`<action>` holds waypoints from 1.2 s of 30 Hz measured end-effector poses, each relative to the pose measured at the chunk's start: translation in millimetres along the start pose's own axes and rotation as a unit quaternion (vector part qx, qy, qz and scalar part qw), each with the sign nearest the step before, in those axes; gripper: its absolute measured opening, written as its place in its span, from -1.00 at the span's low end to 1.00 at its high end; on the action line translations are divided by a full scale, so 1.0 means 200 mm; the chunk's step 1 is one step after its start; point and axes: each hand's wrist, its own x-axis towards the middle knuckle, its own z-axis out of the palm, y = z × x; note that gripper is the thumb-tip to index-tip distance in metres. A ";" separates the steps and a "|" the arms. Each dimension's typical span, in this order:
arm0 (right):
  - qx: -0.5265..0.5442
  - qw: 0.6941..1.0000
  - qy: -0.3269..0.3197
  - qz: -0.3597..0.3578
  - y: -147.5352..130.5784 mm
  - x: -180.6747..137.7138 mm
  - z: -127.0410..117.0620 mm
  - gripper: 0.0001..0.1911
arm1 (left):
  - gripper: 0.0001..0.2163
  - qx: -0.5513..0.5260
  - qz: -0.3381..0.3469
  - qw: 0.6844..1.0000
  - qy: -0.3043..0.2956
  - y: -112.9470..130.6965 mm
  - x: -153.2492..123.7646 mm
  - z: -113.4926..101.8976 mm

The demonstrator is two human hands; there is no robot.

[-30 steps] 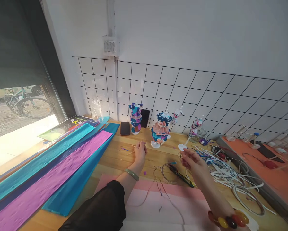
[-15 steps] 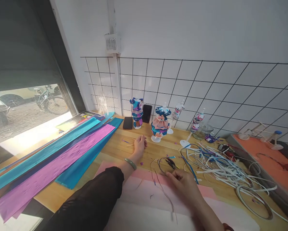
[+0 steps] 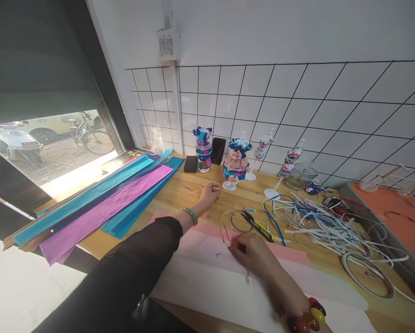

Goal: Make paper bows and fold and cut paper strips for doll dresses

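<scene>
My left hand, a green bangle on its wrist, is stretched out low over the wooden table. Its fingers are curled closed, and whatever they hold, if anything, is hidden. Just beyond them stands a small white stand figure in a ruffled paper dress, apart from the fingertips. My right hand is low over the pink paper sheets, thumb and fingers drawn together. Thin strands run close to its fingertips; I cannot tell if they are gripped. A wire coil and a yellow-green cutter lie just beyond it.
Teal and purple crepe paper strips stretch along the left. Two phones and more dressed stands are by the wall. A tangle of white and blue strips, a glass bowl and an orange-topped tray occupy the right.
The camera view has shifted, so the scene sits higher and slightly right. My left hand is nearer the ruffled figure's base. My right hand has moved left over the strands, uncovering the cutter.
</scene>
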 end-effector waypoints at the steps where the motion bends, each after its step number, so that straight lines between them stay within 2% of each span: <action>1: -0.003 1.000 0.002 -0.003 0.00 0.00 0.00 -0.71 | -0.79 0.022 0.005 1.000 -0.022 0.01 -0.02 -0.02; 6: -0.017 0.999 0.027 -0.020 0.00 -0.01 0.01 -0.67 | -0.80 0.138 0.050 0.982 -0.121 0.08 -0.15 -0.12; 10: 0.013 0.997 0.068 -0.020 0.04 0.00 0.01 -0.67 | -0.76 0.228 0.066 0.957 -0.165 0.13 -0.24 -0.17; 14: -0.022 0.991 0.127 0.021 0.12 0.00 0.02 -0.70 | -0.72 0.285 0.075 0.938 -0.182 0.15 -0.30 -0.14; 18: -0.070 0.989 0.113 0.058 0.20 0.01 0.03 -0.75 | -0.89 0.312 0.083 0.928 -0.186 0.13 -0.31 -0.10; 21: -0.077 0.990 0.105 0.057 0.23 0.01 0.04 -0.75 | -0.90 0.309 0.086 0.929 -0.183 0.11 -0.31 -0.11; 29: -0.062 0.987 0.138 0.050 0.26 0.01 0.04 -0.74 | -0.83 0.231 0.084 0.952 -0.184 0.08 -0.33 -0.20; 33: -0.002 0.984 0.171 0.051 0.15 0.00 0.01 -0.73 | -0.78 0.179 0.077 0.965 -0.175 0.05 -0.35 -0.22; 36: 0.048 0.988 0.131 0.071 -0.01 -0.01 0.02 -0.72 | -0.74 0.143 0.073 0.974 -0.162 0.02 -0.35 -0.22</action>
